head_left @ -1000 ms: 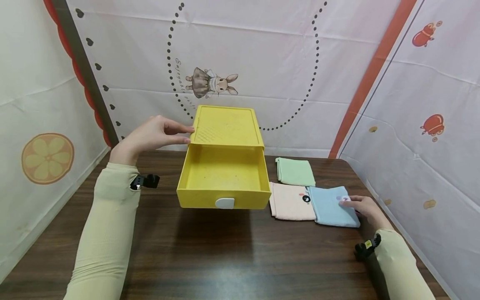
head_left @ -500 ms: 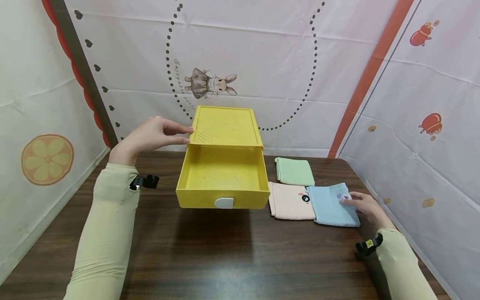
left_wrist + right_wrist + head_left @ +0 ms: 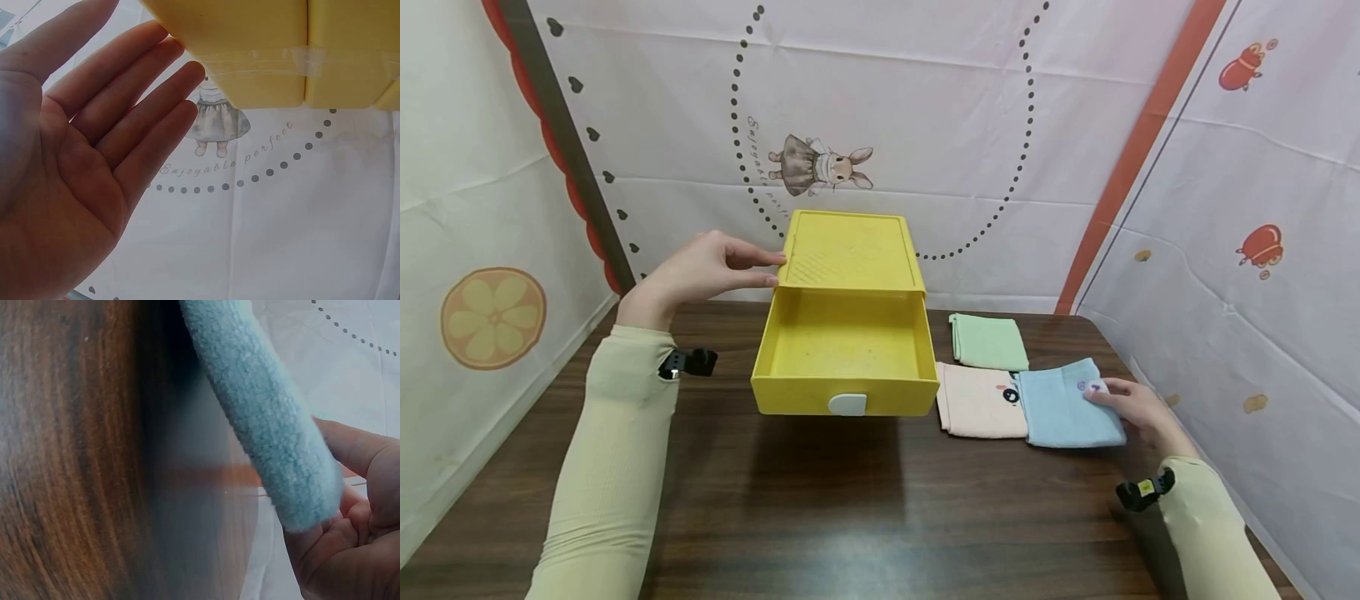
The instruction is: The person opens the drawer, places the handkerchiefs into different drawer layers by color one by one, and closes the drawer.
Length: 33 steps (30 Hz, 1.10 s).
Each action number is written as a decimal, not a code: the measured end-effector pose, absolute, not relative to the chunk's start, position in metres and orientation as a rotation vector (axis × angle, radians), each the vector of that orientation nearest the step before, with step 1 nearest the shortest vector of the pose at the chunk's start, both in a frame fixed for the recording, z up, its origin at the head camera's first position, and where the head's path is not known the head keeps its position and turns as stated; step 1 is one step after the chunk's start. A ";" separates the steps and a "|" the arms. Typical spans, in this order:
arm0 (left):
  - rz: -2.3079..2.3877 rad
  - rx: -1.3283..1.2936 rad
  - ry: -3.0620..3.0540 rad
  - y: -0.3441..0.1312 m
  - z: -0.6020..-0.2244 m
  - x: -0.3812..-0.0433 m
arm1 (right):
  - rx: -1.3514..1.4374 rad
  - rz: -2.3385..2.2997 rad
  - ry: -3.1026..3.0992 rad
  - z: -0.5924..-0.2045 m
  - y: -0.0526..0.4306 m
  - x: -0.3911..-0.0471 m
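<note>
A yellow drawer box [image 3: 850, 250] has its drawer [image 3: 846, 393] pulled out toward me, with a bare floor and a white handle [image 3: 847, 405] on the front. My left hand [image 3: 703, 268] touches the left side of the box with extended fingertips; the left wrist view shows the fingers [image 3: 134, 103] nearly straight against it. At the right, my right hand [image 3: 1138, 406] pinches the right part of a folded light-blue towel [image 3: 1063, 417]. In the right wrist view, this thick fluffy towel [image 3: 259, 419] is tilted up off the table between thumb and fingers.
Left of the blue towel lies a folded pink towel [image 3: 977, 404] with a printed face, and a folded green towel [image 3: 990, 342] sits behind it. Printed cloth walls [image 3: 970, 108] enclose the dark wooden table [image 3: 820, 517] at the back and sides.
The blue towel's right side has risen and shifted slightly right and away in my right hand. My left hand and the drawer box look unchanged.
</note>
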<state>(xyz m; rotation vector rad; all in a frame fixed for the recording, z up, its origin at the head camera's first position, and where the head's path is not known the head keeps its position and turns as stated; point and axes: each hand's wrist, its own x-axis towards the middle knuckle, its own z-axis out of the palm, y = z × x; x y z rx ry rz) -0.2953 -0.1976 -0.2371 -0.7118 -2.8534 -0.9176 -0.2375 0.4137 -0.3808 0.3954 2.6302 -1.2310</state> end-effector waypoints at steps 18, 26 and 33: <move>-0.938 -0.727 -2.841 -0.199 -0.237 -0.293 | 0.346 -1.392 2.554 -0.352 0.403 -0.226; -0.913 -0.721 -2.838 -0.199 -0.238 -0.294 | 0.305 -1.493 2.535 -0.342 0.397 -0.219; -0.919 -0.722 -2.845 -0.198 -0.237 -0.294 | 0.250 -1.644 2.489 -0.333 0.398 -0.212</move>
